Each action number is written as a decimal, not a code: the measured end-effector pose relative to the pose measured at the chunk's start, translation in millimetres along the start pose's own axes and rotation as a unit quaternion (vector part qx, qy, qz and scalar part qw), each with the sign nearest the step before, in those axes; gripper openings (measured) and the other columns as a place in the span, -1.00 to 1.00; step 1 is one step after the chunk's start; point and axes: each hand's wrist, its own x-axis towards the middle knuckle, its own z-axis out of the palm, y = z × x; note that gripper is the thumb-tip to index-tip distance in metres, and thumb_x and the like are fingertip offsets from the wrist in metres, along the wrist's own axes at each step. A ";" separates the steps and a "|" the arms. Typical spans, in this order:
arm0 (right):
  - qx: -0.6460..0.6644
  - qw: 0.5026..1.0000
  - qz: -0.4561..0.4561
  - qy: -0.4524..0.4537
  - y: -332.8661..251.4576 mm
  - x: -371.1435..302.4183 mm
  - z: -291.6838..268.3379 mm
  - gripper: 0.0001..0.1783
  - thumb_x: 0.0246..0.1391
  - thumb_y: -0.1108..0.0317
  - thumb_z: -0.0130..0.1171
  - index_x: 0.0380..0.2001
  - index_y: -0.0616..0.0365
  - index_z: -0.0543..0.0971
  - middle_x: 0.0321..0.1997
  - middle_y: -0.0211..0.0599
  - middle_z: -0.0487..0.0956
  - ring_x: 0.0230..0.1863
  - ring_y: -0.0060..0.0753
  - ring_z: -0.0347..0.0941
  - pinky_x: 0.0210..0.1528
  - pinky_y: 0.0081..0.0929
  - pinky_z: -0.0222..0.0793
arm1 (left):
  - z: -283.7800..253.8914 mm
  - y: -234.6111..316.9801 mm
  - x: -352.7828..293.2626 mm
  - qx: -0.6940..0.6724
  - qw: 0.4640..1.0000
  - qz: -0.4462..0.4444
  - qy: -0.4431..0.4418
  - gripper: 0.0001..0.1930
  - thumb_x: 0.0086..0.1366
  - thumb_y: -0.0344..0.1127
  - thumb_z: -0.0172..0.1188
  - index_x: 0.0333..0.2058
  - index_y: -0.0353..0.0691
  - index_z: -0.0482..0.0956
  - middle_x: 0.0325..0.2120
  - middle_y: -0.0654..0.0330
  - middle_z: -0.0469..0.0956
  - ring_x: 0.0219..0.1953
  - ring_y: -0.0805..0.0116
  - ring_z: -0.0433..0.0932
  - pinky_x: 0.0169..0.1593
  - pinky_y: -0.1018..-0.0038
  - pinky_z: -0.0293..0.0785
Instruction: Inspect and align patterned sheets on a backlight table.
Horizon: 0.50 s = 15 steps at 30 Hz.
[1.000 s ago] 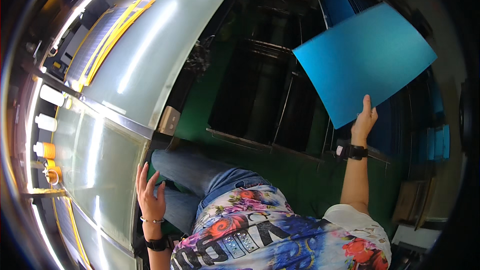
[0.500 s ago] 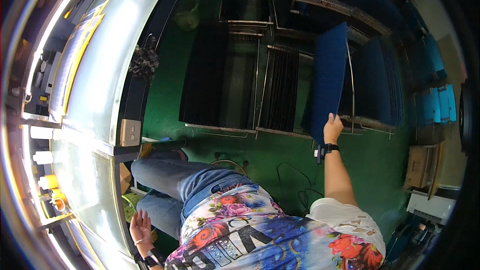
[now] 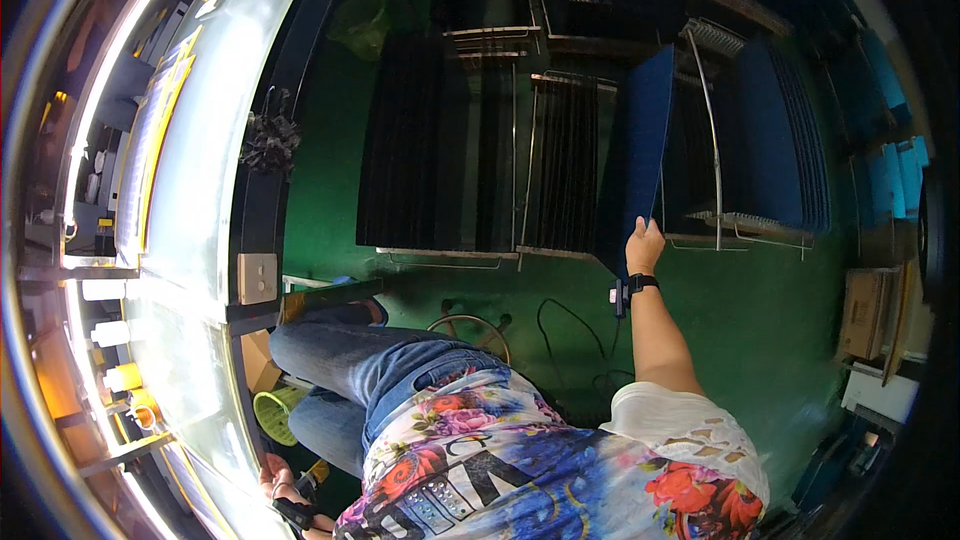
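My right hand, on an outstretched arm, is closed on the near edge of a thin blue board. The board stands upright and slightly tilted. It is beside a wire rack filled with dark upright boards, and whether it touches them is hard to tell. My left hand is low at the left, by the edge of the glass-topped table. Its fingers are dim and partly hidden, and nothing shows clearly in them.
More blue boards stand in a rack at the right. Dark boards fill another rack left of centre. A cable lies on the green floor. A green basket is beside my legs. Cardboard stands far right.
The blue board in my right hand has moved left, toward the rack of dark boards. My left hand has dropped lower and turned, close to the table edge.
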 end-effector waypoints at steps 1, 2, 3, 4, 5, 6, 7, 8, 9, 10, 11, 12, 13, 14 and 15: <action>0.000 1.000 0.003 0.001 5.9 0.8 4.3 -0.64 0.12 0.19 -0.03 -0.39 0.37 0.49 -0.44 0.19 0.50 -0.35 0.26 0.41 -0.28 -0.03 0.30 | 1.7 -1.8 -3.7 -0.006 1.000 -0.011 0.010 -0.67 0.10 -0.38 -0.14 -0.20 -0.47 0.42 -0.26 -0.09 0.54 -0.21 0.06 0.53 -0.14 0.17 0.47; -0.006 1.000 -0.005 0.009 14.7 2.3 10.8 -0.65 0.10 0.21 -0.02 -0.43 0.35 0.49 -0.46 0.20 0.49 -0.35 0.26 0.41 -0.29 -0.03 0.30 | 2.4 -2.9 -4.1 -0.004 1.000 -0.011 0.007 -0.67 0.10 -0.38 -0.14 -0.20 -0.47 0.42 -0.26 -0.09 0.54 -0.21 0.06 0.53 -0.14 0.17 0.47; -0.010 1.000 -0.013 0.016 18.9 3.0 14.9 -0.67 0.08 0.22 0.00 -0.48 0.34 0.48 -0.48 0.21 0.48 -0.35 0.27 0.40 -0.31 -0.03 0.30 | 0.7 -1.4 -4.4 0.010 1.000 -0.021 -0.018 -0.67 0.10 -0.38 -0.13 -0.20 -0.44 0.43 -0.26 -0.07 0.54 -0.21 0.07 0.54 -0.13 0.17 0.46; -0.005 1.000 -0.012 0.015 13.5 2.8 17.0 -0.67 0.08 0.22 0.00 -0.48 0.34 0.48 -0.48 0.21 0.48 -0.35 0.27 0.40 -0.31 -0.03 0.30 | -5.4 4.4 -1.4 0.020 0.999 -0.028 -0.042 -0.67 0.10 -0.39 -0.13 -0.19 -0.42 0.44 -0.25 -0.06 0.54 -0.21 0.08 0.54 -0.13 0.17 0.45; 0.000 1.000 -0.018 0.002 7.0 2.9 18.1 -0.68 0.08 0.23 0.00 -0.48 0.34 0.48 -0.48 0.21 0.48 -0.36 0.27 0.40 -0.31 -0.02 0.29 | -9.9 9.3 5.8 0.040 0.998 0.008 -0.037 -0.66 0.11 -0.38 -0.12 -0.16 -0.39 0.44 -0.22 -0.04 0.54 -0.19 0.10 0.54 -0.13 0.18 0.44; -0.001 1.000 -0.021 -0.005 4.8 6.1 13.3 -0.69 0.08 0.23 0.01 -0.48 0.33 0.48 -0.48 0.20 0.48 -0.36 0.27 0.40 -0.32 -0.01 0.29 | -11.7 9.1 6.0 0.042 0.998 0.002 -0.043 -0.66 0.11 -0.38 -0.12 -0.16 -0.39 0.44 -0.22 -0.04 0.54 -0.19 0.10 0.54 -0.13 0.18 0.44; 0.003 1.000 -0.018 0.003 3.9 8.6 16.0 -0.69 0.08 0.23 0.01 -0.48 0.33 0.48 -0.48 0.20 0.48 -0.36 0.27 0.40 -0.32 -0.01 0.29 | -11.8 8.4 6.2 0.040 0.998 -0.013 -0.054 -0.66 0.11 -0.38 -0.12 -0.15 -0.39 0.45 -0.22 -0.03 0.55 -0.19 0.10 0.54 -0.14 0.18 0.44; -0.022 0.999 -0.021 -0.016 5.1 9.9 19.0 -0.70 0.07 0.24 0.01 -0.47 0.33 0.48 -0.48 0.20 0.48 -0.36 0.27 0.40 -0.33 0.00 0.29 | -10.1 6.4 7.1 0.038 0.997 -0.029 -0.066 -0.65 0.12 -0.37 -0.12 -0.15 -0.39 0.45 -0.22 -0.02 0.55 -0.19 0.10 0.54 -0.14 0.19 0.45; -0.044 0.998 -0.024 -0.036 3.4 11.4 22.6 -0.70 0.07 0.24 0.01 -0.47 0.32 0.48 -0.47 0.20 0.48 -0.36 0.26 0.40 -0.33 0.01 0.29 | -16.7 11.8 13.1 0.042 0.995 -0.033 -0.085 -0.65 0.13 -0.37 -0.12 -0.14 -0.40 0.44 -0.22 -0.01 0.55 -0.19 0.11 0.54 -0.14 0.21 0.45; -0.043 0.998 -0.027 -0.035 -1.5 11.2 21.3 -0.72 0.06 0.25 0.01 -0.45 0.31 0.49 -0.48 0.20 0.48 -0.36 0.25 0.41 -0.32 0.01 0.30 | -16.1 9.3 14.8 0.048 0.993 -0.038 -0.103 -0.65 0.13 -0.37 -0.12 -0.14 -0.40 0.44 -0.22 -0.01 0.55 -0.19 0.12 0.54 -0.14 0.22 0.46; -0.046 0.998 -0.030 -0.023 -1.7 11.8 21.7 -0.72 0.08 0.26 0.00 -0.45 0.31 0.49 -0.50 0.18 0.49 -0.38 0.24 0.41 -0.33 0.01 0.31 | -11.5 6.8 17.5 0.043 0.997 -0.033 -0.061 -0.66 0.14 -0.39 -0.12 -0.15 -0.41 0.45 -0.21 -0.01 0.55 -0.16 0.14 0.54 -0.14 0.28 0.47; -0.048 0.998 -0.033 -0.010 -0.5 13.2 21.8 -0.72 0.10 0.26 -0.02 -0.45 0.30 0.48 -0.53 0.16 0.49 -0.40 0.22 0.42 -0.34 0.00 0.31 | -12.2 7.3 23.7 0.038 0.995 -0.046 -0.076 -0.62 0.06 -0.40 -0.02 -0.11 -0.41 0.40 -0.23 -0.04 0.53 -0.19 0.08 0.52 -0.11 0.19 0.47; -0.043 0.999 -0.030 -0.002 1.6 14.5 23.6 -0.72 0.10 0.26 -0.02 -0.45 0.30 0.48 -0.53 0.16 0.49 -0.40 0.22 0.42 -0.34 0.00 0.31 | -14.9 15.4 35.6 0.037 0.994 -0.050 -0.085 -0.62 0.06 -0.40 -0.02 -0.11 -0.41 0.40 -0.23 -0.04 0.53 -0.19 0.08 0.52 -0.11 0.19 0.47; -0.048 0.998 -0.027 -0.011 3.2 15.9 27.8 -0.73 0.10 0.27 -0.02 -0.44 0.31 0.48 -0.51 0.15 0.50 -0.38 0.20 0.43 -0.31 -0.01 0.33 | -18.1 26.5 50.3 0.024 0.995 -0.055 -0.076 -0.62 0.06 -0.40 -0.02 -0.11 -0.41 0.40 -0.23 -0.03 0.53 -0.20 0.09 0.52 -0.13 0.21 0.48; -0.055 0.998 -0.025 -0.020 4.2 18.9 31.5 -0.74 0.10 0.28 -0.03 -0.42 0.31 0.48 -0.48 0.14 0.51 -0.36 0.19 0.44 -0.29 -0.03 0.34 | -17.2 32.1 63.1 0.012 0.996 -0.060 -0.066 -0.62 0.07 -0.40 -0.02 -0.11 -0.42 0.40 -0.23 -0.03 0.53 -0.21 0.10 0.53 -0.14 0.23 0.49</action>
